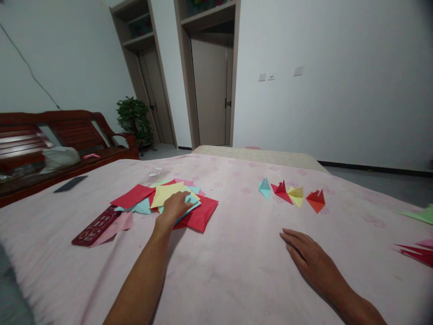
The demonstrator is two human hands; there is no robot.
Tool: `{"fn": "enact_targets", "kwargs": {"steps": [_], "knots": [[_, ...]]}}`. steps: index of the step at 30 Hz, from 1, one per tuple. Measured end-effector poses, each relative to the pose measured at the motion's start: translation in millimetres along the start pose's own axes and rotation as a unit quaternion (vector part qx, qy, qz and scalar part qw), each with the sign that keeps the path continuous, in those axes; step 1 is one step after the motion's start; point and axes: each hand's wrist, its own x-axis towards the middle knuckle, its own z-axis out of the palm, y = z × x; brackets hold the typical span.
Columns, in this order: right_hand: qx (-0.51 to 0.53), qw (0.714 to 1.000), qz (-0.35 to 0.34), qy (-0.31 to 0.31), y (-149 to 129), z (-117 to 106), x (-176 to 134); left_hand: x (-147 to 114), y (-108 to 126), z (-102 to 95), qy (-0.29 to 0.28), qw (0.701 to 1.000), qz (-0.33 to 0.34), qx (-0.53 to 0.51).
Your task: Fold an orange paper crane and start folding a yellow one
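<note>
My left hand (174,206) is on a loose pile of coloured paper sheets at the left of the middle. Its thumb and finger are apart, with the fingertips on a light blue sheet (197,204). Under and beside it lie a yellow sheet (165,193), a red sheet (204,214) and another red sheet (131,195). My right hand (309,257) rests flat on the pink cloth, fingers stretched out and nothing in it. Beyond it stand folded paper cranes in a row: light blue (264,188), red (282,192), yellow (296,196) and orange-red (316,200).
A dark red remote control (96,227) lies left of the pile, partly over pink paper (115,228). Farther left is a dark phone (70,184). Red folded paper (417,255) and green paper (419,214) lie at the right edge. A wooden bench (67,128) stands behind.
</note>
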Motion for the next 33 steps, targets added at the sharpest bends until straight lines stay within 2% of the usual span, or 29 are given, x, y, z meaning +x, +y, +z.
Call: {"fn": "enact_targets", "kwargs": {"steps": [4,8,14,21,26,33], "knots": [[0.001,1.0,-0.005,0.001,2,1,0,-5,18,13.6,-0.006,1.0,-0.01,0.026],[-0.001,1.0,-0.005,0.003,5,4,-1,-6,22,22.2,-0.006,0.999,-0.027,0.041],[-0.003,1.0,-0.003,0.001,6,4,-1,-3,20,24.8,-0.015,0.999,-0.027,0.037],[0.002,1.0,0.005,-0.002,3,2,-1,0,15,26.5,0.001,0.999,-0.031,0.029],[0.007,1.0,0.003,-0.002,3,2,0,-4,16,30.7,0.03,0.998,-0.035,0.033],[0.011,1.0,0.005,0.006,0,-1,1,-1,6,32.9,0.075,0.994,-0.072,0.019]]}}
